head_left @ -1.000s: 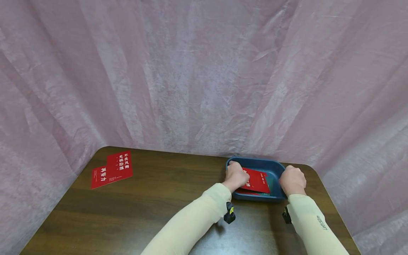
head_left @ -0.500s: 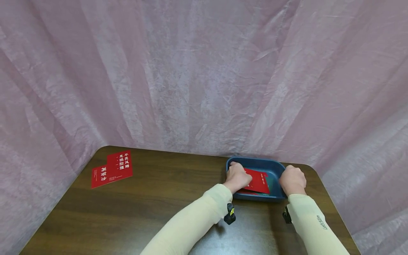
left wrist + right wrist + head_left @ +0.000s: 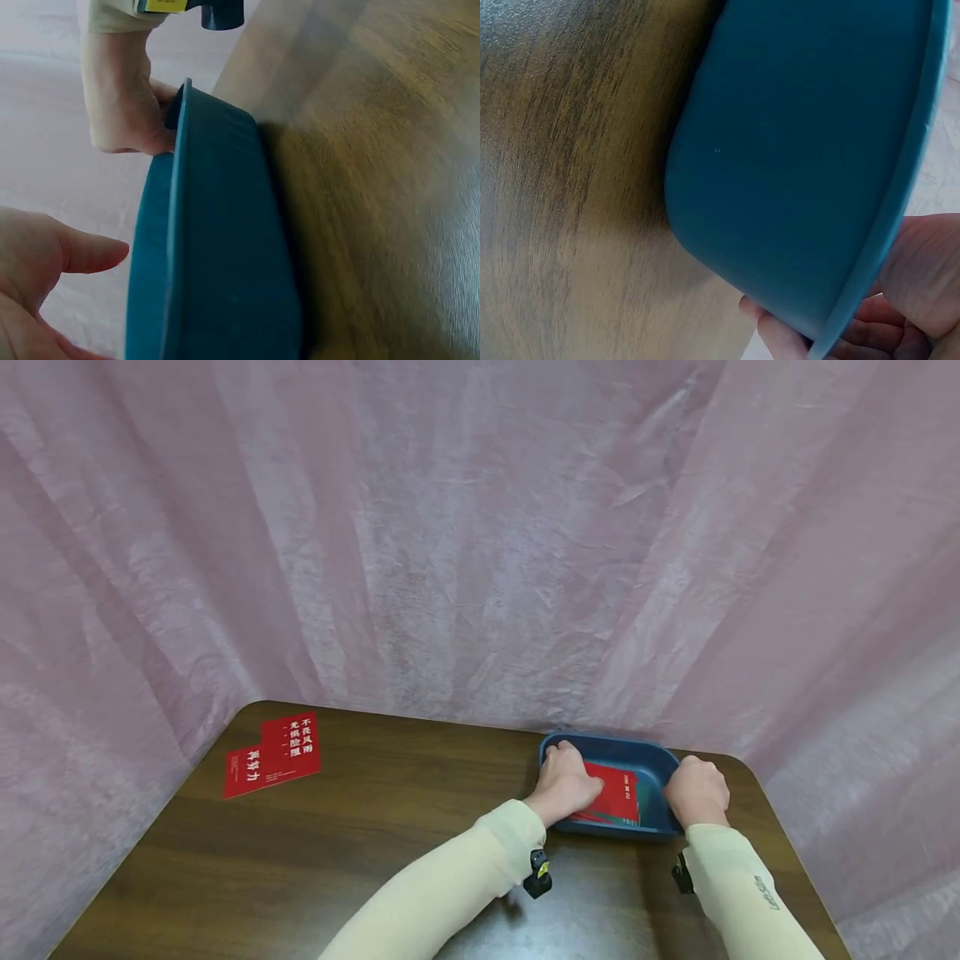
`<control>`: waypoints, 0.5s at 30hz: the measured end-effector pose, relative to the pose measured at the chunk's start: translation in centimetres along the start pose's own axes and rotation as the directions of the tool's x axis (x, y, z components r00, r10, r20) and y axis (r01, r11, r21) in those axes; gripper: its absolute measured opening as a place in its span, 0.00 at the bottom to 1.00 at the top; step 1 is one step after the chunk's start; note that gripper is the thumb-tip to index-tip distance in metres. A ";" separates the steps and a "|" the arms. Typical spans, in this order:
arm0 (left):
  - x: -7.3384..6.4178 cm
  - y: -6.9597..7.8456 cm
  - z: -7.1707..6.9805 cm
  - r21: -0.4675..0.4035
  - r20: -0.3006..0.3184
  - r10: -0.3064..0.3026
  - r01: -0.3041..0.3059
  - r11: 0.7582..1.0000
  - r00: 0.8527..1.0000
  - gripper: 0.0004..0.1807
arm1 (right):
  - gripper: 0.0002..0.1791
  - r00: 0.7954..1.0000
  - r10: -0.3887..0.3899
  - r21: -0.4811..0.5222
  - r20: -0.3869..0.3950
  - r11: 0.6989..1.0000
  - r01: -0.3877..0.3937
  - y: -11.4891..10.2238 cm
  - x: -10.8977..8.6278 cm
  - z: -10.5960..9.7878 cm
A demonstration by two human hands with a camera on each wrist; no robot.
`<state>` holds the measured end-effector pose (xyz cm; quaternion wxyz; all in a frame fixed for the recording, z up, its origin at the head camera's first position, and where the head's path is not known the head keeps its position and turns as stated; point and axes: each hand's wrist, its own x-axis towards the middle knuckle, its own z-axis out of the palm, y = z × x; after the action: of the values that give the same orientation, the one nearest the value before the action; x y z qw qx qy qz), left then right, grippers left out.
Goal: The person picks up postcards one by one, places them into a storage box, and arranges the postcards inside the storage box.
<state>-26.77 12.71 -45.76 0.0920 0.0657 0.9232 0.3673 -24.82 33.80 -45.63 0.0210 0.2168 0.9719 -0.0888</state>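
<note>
A blue plastic basin (image 3: 617, 743) stands near the table's back right edge. Red printed cards (image 3: 617, 789) lie inside, with a strip of green showing beside them. Over the basin's left end is my left hand (image 3: 562, 783), its thumb stretched inward above the cards. The left wrist view shows that thumb (image 3: 96, 253) apart from the basin wall (image 3: 232, 225); the other fingers are mostly hidden. At the right end, my right hand (image 3: 697, 792) grips the rim. In the right wrist view, its fingertips (image 3: 780, 337) press the outside wall, under the rim.
Two red cards with white writing, one upright (image 3: 298, 752) and one sideways (image 3: 242, 777), overlap at the table's far left. A pink curtain (image 3: 450, 543) hangs directly behind the brown wooden table (image 3: 300, 860).
My left hand has loosened from the basin's left rim, its thumb now further out. The right hand keeps its grip. The head view has shifted slightly.
</note>
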 end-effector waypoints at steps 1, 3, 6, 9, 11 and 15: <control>0.0 -0.1 -0.3 0.000 -0.001 0.029 -0.029 1.000 1.000 0.33 | 0.17 1.000 0.002 -0.003 0.000 1.000 -0.002 0.0 0.0 0.0; 0.0 -0.3 -1.0 0.008 -0.018 0.105 -0.104 0.995 0.994 0.33 | 0.17 1.000 0.004 -0.007 -0.001 1.000 -0.004 0.1 0.1 0.0; 0.1 -0.8 -2.5 0.046 -0.072 0.229 -0.226 0.973 0.971 0.34 | 0.17 1.000 0.008 -0.009 -0.001 1.000 -0.008 0.1 0.3 0.0; 0.4 -1.8 -4.2 0.138 -0.141 0.358 -0.340 0.930 0.923 0.31 | 0.18 1.000 0.017 -0.005 0.006 1.000 -0.017 0.1 0.3 0.0; 0.5 -2.7 -5.5 0.233 -0.179 0.444 -0.400 0.886 0.878 0.29 | 0.18 1.000 0.020 -0.004 0.014 1.000 -0.020 0.3 0.4 0.1; 1.0 -4.7 -8.0 0.443 -0.218 0.602 -0.471 0.763 0.768 0.26 | 0.19 1.000 0.018 -0.013 0.010 1.000 -0.018 0.7 0.6 0.2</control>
<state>-29.78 4.21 -43.45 -0.1971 0.2813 0.9161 0.2069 -25.07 34.65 -46.02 0.0280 0.2250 0.9704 -0.0833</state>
